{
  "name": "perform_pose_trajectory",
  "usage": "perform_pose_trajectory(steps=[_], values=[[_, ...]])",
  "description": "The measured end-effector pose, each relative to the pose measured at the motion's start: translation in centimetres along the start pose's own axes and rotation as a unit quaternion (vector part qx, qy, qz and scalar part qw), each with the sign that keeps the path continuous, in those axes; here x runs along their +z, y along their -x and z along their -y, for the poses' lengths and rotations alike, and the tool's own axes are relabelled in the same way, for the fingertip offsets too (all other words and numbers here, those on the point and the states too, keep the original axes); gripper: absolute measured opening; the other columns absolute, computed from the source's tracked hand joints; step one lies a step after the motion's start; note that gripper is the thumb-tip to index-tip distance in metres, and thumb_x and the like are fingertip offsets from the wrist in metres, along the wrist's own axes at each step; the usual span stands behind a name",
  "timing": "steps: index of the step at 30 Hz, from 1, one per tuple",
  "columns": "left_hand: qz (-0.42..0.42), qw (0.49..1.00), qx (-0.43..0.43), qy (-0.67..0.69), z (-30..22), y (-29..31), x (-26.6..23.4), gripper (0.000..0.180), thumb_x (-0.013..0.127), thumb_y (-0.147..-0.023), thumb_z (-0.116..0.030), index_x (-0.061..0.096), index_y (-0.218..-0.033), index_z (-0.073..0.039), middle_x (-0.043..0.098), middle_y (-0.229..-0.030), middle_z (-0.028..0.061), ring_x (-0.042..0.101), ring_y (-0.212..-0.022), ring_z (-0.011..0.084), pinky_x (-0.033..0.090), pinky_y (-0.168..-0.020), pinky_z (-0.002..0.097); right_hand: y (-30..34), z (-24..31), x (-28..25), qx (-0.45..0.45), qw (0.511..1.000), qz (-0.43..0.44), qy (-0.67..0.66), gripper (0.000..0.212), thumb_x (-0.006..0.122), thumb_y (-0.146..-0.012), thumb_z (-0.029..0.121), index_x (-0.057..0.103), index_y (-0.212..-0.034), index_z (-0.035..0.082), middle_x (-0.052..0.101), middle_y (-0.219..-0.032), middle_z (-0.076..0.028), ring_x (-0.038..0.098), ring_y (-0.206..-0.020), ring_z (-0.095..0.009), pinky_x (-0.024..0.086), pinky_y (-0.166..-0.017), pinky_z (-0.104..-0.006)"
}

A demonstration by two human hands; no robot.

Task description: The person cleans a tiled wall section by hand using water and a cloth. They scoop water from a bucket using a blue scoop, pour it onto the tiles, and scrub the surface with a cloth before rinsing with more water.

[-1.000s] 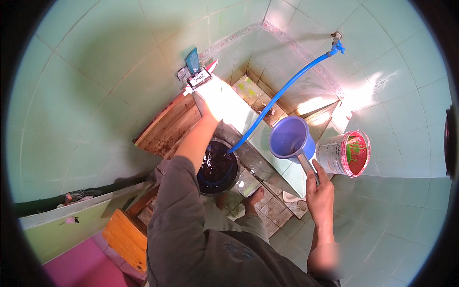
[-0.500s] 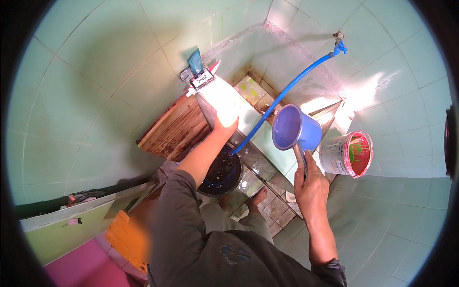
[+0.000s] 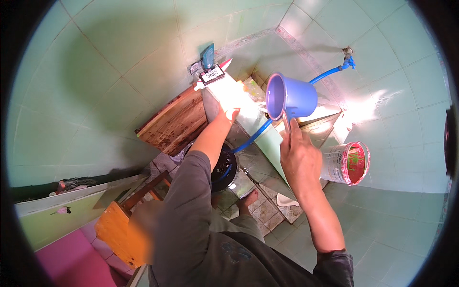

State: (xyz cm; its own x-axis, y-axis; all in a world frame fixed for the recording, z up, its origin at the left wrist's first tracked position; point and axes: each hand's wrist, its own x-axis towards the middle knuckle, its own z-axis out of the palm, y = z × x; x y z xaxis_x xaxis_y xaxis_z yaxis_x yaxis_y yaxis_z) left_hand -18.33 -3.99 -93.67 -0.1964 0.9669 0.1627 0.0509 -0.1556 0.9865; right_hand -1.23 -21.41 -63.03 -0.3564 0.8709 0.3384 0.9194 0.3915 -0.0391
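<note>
Tipping of the blue plastic dipper (image 3: 290, 97) is in hand, as judged from its sideways mouth, which faces left toward the bright tiled tank ledge (image 3: 239, 103). The right hand (image 3: 300, 160) is closed around the dipper's handle, thumb laid along it, the dipper held raised over the ledge. The left hand (image 3: 229, 114) rests on the sunlit ledge; glare hides the fingers, so whether it lies flat or grips cannot be told.

- A blue hose (image 3: 325, 75) runs from the wall tap (image 3: 348, 53) behind the dipper and down toward the black bucket (image 3: 223, 168) below the left forearm.
- A paint-stained white pail with red inside (image 3: 345, 163) sits just right of the right wrist.
- A wooden board (image 3: 173, 123) leans on the wall, left of the ledge.

Judgement: the wrist should be rolled slowly so the pour is kept on the ledge; the hose should not be knocked. The bare foot (image 3: 247, 201) stands on wet floor tiles, so weight is best kept on the left hand.
</note>
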Motion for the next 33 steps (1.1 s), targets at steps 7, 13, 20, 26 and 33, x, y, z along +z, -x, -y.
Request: perform_pose_trajectory(steps=[7,13,20,26,33], values=[[-0.068,0.962,-0.033,0.261,0.0,4.1,0.7,0.036,0.046,-0.099,-0.025,0.053,-0.127,-0.003,0.058,-0.122,0.0144,0.056,-0.111,0.0288,0.047,-0.097,0.0408,0.4,-1.3,0.0,0.027,0.999,-0.023,-0.017,0.036,0.061,-0.093,0.014,0.060,-0.123,-0.005,0.066,-0.081,-0.021,0.065,-0.056,-0.032,0.053,-0.050,-0.0411],[0.080,0.993,-0.055,-0.061,-4.8,1.5,0.0,0.044,0.043,-0.099,-0.026,0.049,-0.136,-0.002,0.053,-0.136,0.0155,0.050,-0.125,0.0298,0.040,-0.108,0.0424,3.0,-3.8,-1.8,0.087,0.995,-0.003,-0.048,0.040,0.061,-0.093,0.013,0.057,-0.129,-0.003,0.067,-0.088,-0.021,0.067,-0.063,-0.036,0.054,-0.055,-0.0450],[0.024,0.898,0.212,-0.386,4.4,1.8,-3.1,0.044,0.044,-0.099,-0.029,0.052,-0.133,-0.001,0.055,-0.135,0.0166,0.052,-0.125,0.0323,0.042,-0.106,0.0428,8.3,-5.6,-3.5,0.133,0.967,-0.006,-0.217,0.040,0.055,-0.098,0.011,0.053,-0.135,-0.003,0.067,-0.108,-0.026,0.070,-0.092,-0.037,0.055,-0.079,-0.0406],[0.018,0.908,0.034,-0.416,-4.6,2.5,-1.8,0.031,0.049,-0.096,-0.021,0.059,-0.117,0.000,0.061,-0.121,0.0185,0.059,-0.111,0.0347,0.047,-0.097,0.0413,17.4,-7.0,-2.9,0.320,0.808,0.269,-0.416,0.047,0.054,-0.100,0.020,0.048,-0.142,-0.002,0.064,-0.124,-0.024,0.066,-0.106,-0.028,0.051,-0.090,-0.0376],[0.019,0.915,-0.018,-0.403,-4.2,2.1,-3.0,0.030,0.052,-0.092,-0.019,0.062,-0.113,0.000,0.065,-0.108,0.0176,0.062,-0.102,0.0322,0.049,-0.091,0.0418,22.9,-1.4,15.2,0.081,0.842,0.411,-0.340,0.052,0.054,-0.095,0.021,0.042,-0.142,0.002,0.063,-0.116,-0.026,0.067,-0.093,-0.042,0.054,-0.080,-0.0491]])
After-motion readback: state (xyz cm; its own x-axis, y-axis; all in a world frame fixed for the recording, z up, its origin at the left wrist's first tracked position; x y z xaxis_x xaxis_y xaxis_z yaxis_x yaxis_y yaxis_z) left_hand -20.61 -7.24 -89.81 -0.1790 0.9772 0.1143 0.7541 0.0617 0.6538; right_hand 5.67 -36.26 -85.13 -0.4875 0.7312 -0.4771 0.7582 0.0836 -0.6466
